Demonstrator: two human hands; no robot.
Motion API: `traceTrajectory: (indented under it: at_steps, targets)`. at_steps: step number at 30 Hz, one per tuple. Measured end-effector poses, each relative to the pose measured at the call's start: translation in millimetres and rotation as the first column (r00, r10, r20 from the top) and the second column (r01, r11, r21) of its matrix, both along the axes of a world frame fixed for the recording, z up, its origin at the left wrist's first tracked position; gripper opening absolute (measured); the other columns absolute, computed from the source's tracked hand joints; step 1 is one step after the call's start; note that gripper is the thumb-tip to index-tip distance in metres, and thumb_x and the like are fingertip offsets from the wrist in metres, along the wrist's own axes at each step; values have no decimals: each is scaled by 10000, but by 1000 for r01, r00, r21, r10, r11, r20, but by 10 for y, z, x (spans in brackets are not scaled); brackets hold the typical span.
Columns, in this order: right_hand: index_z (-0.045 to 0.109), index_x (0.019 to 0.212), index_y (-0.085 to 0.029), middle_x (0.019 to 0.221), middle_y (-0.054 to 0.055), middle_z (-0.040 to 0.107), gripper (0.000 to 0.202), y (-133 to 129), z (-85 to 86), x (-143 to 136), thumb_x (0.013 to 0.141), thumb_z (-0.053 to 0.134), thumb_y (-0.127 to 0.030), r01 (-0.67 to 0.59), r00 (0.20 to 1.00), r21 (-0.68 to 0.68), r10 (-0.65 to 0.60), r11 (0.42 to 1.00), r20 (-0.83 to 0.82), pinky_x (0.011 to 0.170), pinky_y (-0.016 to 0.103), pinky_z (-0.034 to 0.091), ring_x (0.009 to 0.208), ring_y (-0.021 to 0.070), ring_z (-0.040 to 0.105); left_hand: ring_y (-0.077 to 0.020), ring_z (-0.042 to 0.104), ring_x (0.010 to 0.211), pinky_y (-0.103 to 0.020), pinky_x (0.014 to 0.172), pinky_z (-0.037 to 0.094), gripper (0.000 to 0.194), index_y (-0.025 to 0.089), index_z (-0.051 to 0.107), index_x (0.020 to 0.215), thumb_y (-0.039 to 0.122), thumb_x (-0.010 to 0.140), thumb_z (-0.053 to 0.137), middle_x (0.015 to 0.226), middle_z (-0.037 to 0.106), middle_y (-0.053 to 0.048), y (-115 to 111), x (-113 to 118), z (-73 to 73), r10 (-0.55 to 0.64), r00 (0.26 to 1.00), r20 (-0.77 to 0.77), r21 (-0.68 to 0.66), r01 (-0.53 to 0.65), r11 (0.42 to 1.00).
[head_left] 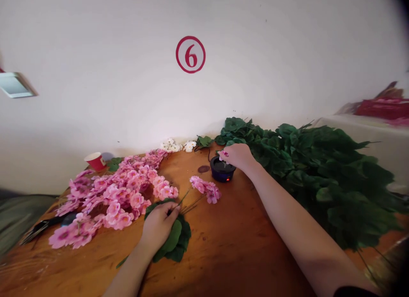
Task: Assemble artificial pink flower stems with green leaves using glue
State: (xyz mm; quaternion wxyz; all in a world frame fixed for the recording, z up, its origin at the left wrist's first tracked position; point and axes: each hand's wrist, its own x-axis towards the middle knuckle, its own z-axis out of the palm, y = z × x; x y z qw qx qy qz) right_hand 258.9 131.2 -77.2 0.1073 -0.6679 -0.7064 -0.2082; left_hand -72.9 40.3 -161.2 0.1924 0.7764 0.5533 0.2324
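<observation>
My left hand [160, 225] is closed, thumb and fingers pinching the thin stem of an artificial flower spray low over the table. Dark green leaves [179, 241] spread beneath and around this hand, and pink blossoms [206, 189] lie beyond its fingertips, along with bare stem ends. My right hand [239, 155] reaches forward, pinching a small pink artificial flower [223, 154]. That flower is held over a round black electric pot [222, 174] with a lit red switch. The flower's lower end points into the pot's opening; whether it touches the contents cannot be seen.
A big heap of pink artificial flowers [118, 194] covers the left side of the wooden table [230, 246]. Green leaf bunches [319, 173] pile up on the right. White flowers [171, 145] and a red paper cup [96, 161] stand along the back, near the wall.
</observation>
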Motion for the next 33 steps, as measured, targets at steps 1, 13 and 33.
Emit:
traceTrajectory:
  at_steps: [1, 13, 33]
  targets:
    - [737, 733, -190, 716, 90, 710, 497, -2, 0, -2, 950, 411, -495, 1, 1000, 5, -1, 1000, 4, 543, 263, 261, 715, 221, 666, -161, 589, 705, -267, 661, 351, 327, 214, 585, 739, 416, 949, 439, 697, 622, 19, 0, -2, -1, 10, 1000, -2, 2, -10, 1000]
    - [741, 770, -185, 769, 91, 720, 511, 39, -58, -14, 966, 383, -493, 36, 999, -18, -35, 999, 28, 549, 267, 266, 733, 220, 664, -167, 610, 734, -269, 679, 358, 253, 243, 632, 858, 398, 946, 452, 758, 658, 24, 20, 13, -1, 53, 999, 1, -29, -53, 998]
    - [746, 790, -177, 786, 114, 728, 499, 33, -55, -73, 967, 380, -466, 77, 997, -13, -77, 997, 24, 567, 275, 296, 771, 237, 669, -149, 559, 634, -259, 617, 337, 398, 220, 494, 666, 480, 955, 409, 593, 520, 46, -9, 31, -18, 128, 986, 107, -28, -125, 992]
